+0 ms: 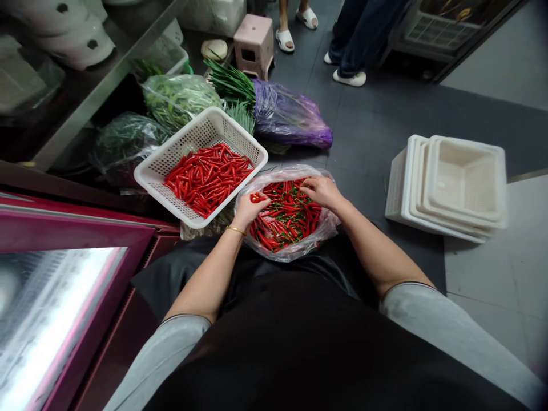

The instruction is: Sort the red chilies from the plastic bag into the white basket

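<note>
A clear plastic bag [295,254] lies open in front of my lap, full of red chili peppers [286,214] with green stems. Over its left side, my left hand [249,209] is closed around red chilies, whose ends show between the fingers. My right hand [324,191] is at the bag's upper right, its fingers bent down and pinched together at the chilies; what they hold is too small to make out. Left of the bag, a white perforated basket [201,127] stands tilted, with many red chilies [209,177] in it, mostly without visible stems.
Bagged greens [182,97] and a purple-wrapped bundle [295,114] lie beyond the basket. A pink stool [256,43] stands behind them. Stacked white baskets [466,182] are at right. Two people's feet [351,77] show at the top. A magenta-framed lit cabinet [77,234] is at left.
</note>
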Available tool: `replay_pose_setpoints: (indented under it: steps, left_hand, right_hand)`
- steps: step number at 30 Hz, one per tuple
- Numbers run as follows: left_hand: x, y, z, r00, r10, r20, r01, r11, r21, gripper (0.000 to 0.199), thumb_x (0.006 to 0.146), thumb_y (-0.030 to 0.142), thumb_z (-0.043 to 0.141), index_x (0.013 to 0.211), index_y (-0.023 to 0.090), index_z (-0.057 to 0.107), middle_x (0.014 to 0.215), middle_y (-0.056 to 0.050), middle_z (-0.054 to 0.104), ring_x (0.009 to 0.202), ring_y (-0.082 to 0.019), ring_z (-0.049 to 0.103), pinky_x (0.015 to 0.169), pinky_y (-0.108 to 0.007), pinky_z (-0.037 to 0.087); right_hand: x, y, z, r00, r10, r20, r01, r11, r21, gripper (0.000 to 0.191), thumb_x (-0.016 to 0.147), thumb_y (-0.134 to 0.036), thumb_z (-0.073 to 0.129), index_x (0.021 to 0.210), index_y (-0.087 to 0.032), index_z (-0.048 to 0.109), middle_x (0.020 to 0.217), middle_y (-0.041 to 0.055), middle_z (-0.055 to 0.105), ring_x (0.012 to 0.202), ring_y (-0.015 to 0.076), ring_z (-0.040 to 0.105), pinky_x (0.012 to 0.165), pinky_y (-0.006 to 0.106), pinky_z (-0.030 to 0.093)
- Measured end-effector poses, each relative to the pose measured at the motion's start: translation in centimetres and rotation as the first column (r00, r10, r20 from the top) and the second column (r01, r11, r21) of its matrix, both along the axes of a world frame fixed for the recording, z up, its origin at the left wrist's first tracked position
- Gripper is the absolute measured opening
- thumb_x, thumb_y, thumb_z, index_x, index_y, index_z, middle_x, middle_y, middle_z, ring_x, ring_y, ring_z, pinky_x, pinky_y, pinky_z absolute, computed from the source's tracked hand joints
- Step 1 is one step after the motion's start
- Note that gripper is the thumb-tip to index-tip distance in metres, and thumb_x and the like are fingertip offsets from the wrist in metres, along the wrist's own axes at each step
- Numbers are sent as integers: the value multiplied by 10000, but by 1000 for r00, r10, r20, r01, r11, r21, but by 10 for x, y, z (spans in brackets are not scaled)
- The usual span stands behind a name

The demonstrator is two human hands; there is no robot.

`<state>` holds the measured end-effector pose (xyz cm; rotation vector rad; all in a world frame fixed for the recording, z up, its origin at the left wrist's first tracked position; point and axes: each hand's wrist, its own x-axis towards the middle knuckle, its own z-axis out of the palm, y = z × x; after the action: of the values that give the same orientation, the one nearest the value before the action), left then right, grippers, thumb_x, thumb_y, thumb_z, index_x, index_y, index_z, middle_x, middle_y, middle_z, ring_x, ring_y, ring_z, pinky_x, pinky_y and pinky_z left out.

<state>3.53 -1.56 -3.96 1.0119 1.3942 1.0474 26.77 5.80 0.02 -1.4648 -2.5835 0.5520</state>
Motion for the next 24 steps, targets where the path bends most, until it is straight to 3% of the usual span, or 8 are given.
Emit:
replay_pose_setpoints:
  steps: [3,7,10,13,16,19,21,24]
  left_hand:
    - [14,1,14,993,-115,-15,116,991,71,386,627,266,742,984,139,669,819,-35,682,740,-142,618,730,-268,487]
    - [27,1,32,975,-195,-109,212,959,185,167,669,260,694,790,151,659,736,-13,649,697,-130,576,696,-256,466]
    - [23,-4,36,974,-203,-99,219,955,200,162,685,299,686,735,155,633,698,-5,617,647,-117,534,642,-245,441]
    - [16,-13,34,980,-174,95,161,979,129,277,722,374,664,891,154,653,654,14,571,532,-84,451,540,-229,381]
    - [14,-18,35,918,-331,217,329,943,50,359,686,384,711,942,138,660,615,23,537,484,-65,400,494,-221,329]
    - [23,-14,37,893,-410,187,411,911,36,272,632,331,768,753,132,627,615,18,544,523,-71,439,511,-219,340]
    - [31,-10,32,933,-327,150,324,945,43,261,640,319,759,646,143,565,572,33,513,517,-69,425,504,-219,333]
    - [37,-7,12,990,-117,78,119,993,-19,331,607,312,770,541,157,486,505,48,475,487,-64,398,477,-219,323]
  right_hand:
    - [-2,-11,27,984,69,-165,-68,998,11,247,890,-323,508,899,-187,713,977,72,708,911,205,606,859,322,423]
    - [-15,-29,49,926,99,-364,-112,994,-16,210,864,-292,499,780,-186,660,826,42,676,804,175,581,819,307,426]
    - [-20,-40,51,850,-35,-525,-24,994,-106,210,838,-287,506,673,-185,584,674,6,599,682,143,530,717,283,426]
    - [-24,-45,47,767,-164,-620,-43,952,-304,218,816,-323,534,643,-190,541,579,-24,531,590,121,490,609,256,410]
    - [-30,-45,42,699,-271,-662,-91,884,-458,220,811,-363,527,668,-196,529,576,-25,547,541,114,485,555,248,415]
    - [-38,-56,42,658,-324,-680,-2,902,-432,217,829,-342,467,661,-207,494,581,-14,543,510,114,468,540,257,424]
    - [-42,-74,45,708,-222,-670,31,958,-285,222,851,-321,432,667,-214,493,622,8,559,571,133,502,597,273,449]
    - [-42,-103,42,840,162,-517,-228,972,-65,241,892,-338,430,741,-210,566,817,70,642,768,165,572,735,286,465]
